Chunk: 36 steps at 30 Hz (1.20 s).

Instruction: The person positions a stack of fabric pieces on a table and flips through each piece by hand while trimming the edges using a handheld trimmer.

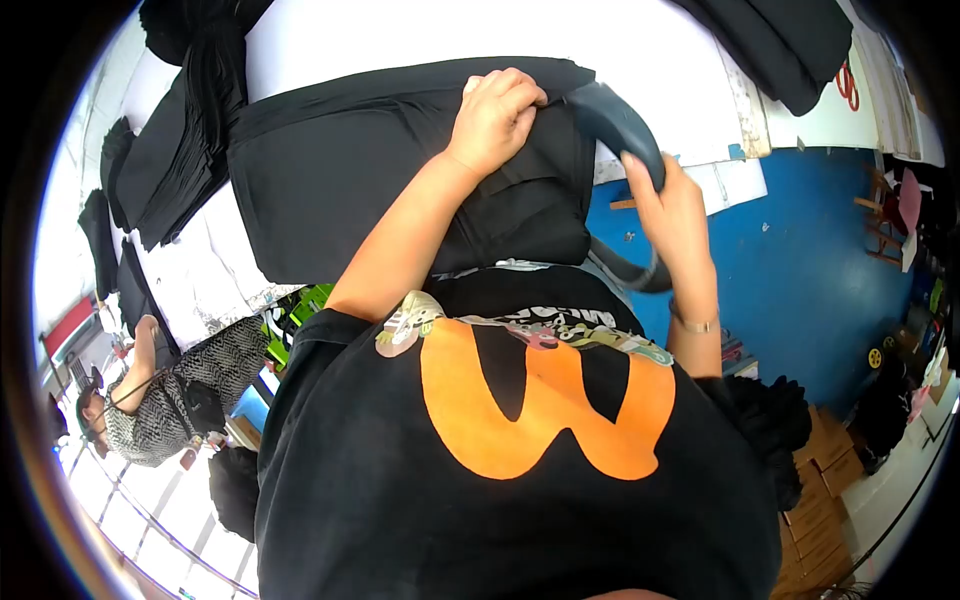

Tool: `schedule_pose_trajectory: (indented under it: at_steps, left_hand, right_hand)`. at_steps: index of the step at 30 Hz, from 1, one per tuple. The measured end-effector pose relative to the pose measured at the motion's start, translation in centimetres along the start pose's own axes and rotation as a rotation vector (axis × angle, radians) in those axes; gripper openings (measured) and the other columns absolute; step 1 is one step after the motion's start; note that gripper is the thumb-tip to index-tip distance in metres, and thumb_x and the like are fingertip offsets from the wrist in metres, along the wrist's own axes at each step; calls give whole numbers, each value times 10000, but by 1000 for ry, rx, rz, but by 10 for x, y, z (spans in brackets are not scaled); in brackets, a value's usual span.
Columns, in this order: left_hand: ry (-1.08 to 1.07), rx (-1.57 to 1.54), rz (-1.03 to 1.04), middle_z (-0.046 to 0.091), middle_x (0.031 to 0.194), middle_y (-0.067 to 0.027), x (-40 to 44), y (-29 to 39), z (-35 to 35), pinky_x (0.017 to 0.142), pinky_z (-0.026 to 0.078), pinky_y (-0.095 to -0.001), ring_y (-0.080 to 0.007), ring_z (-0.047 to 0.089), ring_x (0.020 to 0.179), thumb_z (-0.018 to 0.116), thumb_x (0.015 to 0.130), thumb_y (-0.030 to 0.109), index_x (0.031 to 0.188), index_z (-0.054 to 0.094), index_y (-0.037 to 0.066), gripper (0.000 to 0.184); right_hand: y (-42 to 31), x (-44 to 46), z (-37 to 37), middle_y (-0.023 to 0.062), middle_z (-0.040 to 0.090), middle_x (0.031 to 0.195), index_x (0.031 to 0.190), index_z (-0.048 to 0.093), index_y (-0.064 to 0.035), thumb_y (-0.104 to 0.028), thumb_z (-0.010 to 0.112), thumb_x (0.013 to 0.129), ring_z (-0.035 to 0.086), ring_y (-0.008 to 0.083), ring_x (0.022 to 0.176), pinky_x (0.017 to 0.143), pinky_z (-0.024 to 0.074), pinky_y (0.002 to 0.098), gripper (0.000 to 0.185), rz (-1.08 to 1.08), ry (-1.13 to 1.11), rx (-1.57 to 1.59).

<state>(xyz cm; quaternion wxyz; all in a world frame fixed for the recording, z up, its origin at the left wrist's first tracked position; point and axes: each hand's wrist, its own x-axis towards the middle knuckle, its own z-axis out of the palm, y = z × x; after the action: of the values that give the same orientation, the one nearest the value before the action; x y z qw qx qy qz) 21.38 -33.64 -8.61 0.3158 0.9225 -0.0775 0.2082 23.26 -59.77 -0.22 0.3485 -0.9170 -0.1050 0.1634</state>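
Black folded trousers (330, 165) lie across the white table in front of me. My left hand (494, 118) is closed on the black fabric near its upper right end, fingers curled. To its right, my right hand (677, 215) grips a dark, curved strap-like piece (622, 125), thumb on one side and fingers on the other. The upper end of that piece meets the edge of the trousers beside my left hand. A lower part of the strip (628, 270) loops below, behind my right wrist.
More black garments (185, 130) are heaped on the table (340, 35) at the left, others (775, 45) at the upper right. Red-handled scissors (848, 88) lie near there. A person (150, 415) stands at the lower left. Cardboard boxes (822, 490) are stacked lower right.
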Motion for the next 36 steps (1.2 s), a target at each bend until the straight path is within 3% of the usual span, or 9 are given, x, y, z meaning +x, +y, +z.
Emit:
schedule_pose_trajectory:
  at_steps: [7,9,14,19,23,25,29,34,36]
  left_hand:
    - [-23,-207,-122,720,1017,-64,-7,-3,-6,835,528,-358,-260,690,915,642,799,-60,829,667,53,120]
    - [-74,-319,-155,736,1062,-77,-7,-8,-6,861,539,-349,-261,698,944,631,809,-64,833,664,39,111]
    - [-69,-500,-284,750,1068,-87,-9,-6,-14,831,538,-279,-150,669,930,550,852,-139,843,667,-7,177]
    - [-34,-538,-343,770,1045,-78,-15,-9,-14,855,553,-295,-186,707,925,569,824,-122,836,696,-1,177]
    - [-13,-561,-319,772,1054,-76,-13,-11,-12,864,537,-282,-155,688,935,573,855,-115,830,680,-1,157]
    - [89,-773,-407,769,1065,-89,-17,-18,-14,861,520,-269,-136,668,942,575,881,-112,818,657,15,164]
    - [52,-831,-492,765,1099,-87,-18,-21,-20,831,469,-242,-74,567,877,623,954,-47,832,640,54,160]
    - [-78,-792,-476,749,1012,-102,-13,-30,-26,1008,529,-337,-215,695,1072,532,945,-126,839,625,29,209]
    - [-196,-801,-480,727,974,-92,-9,-41,-36,1013,541,-350,-219,704,1059,526,957,-122,866,635,19,201]
  right_hand:
    - [29,-2,-11,278,649,715,1016,681,60,-493,677,967,672,417,665,631,517,433,555,82,-103,136]
    - [39,-10,-15,260,650,712,1041,682,56,-500,690,953,679,402,661,624,514,421,564,-98,-176,67]
    - [3,15,-13,265,675,753,1051,683,36,-534,707,924,690,422,698,646,537,440,584,-197,-186,-128]
    - [29,-8,-28,247,628,674,920,646,17,-516,710,930,657,429,660,604,515,449,537,-148,-176,-58]
    - [8,20,-2,230,618,640,904,638,8,-531,714,923,647,420,618,563,504,426,545,-249,-144,-119]
    - [-1,26,6,226,630,655,903,634,4,-525,721,917,647,422,622,561,502,430,536,-411,-140,-125]
    - [43,10,-1,205,658,692,919,646,-22,-504,730,913,655,409,625,560,506,421,489,-376,-163,-24]
    - [-16,30,26,164,633,639,886,638,-38,-542,722,904,663,352,599,545,505,425,511,-522,-177,-251]
    - [-16,26,26,166,636,641,886,641,-39,-547,719,905,664,355,602,551,510,425,514,-523,-179,-242]
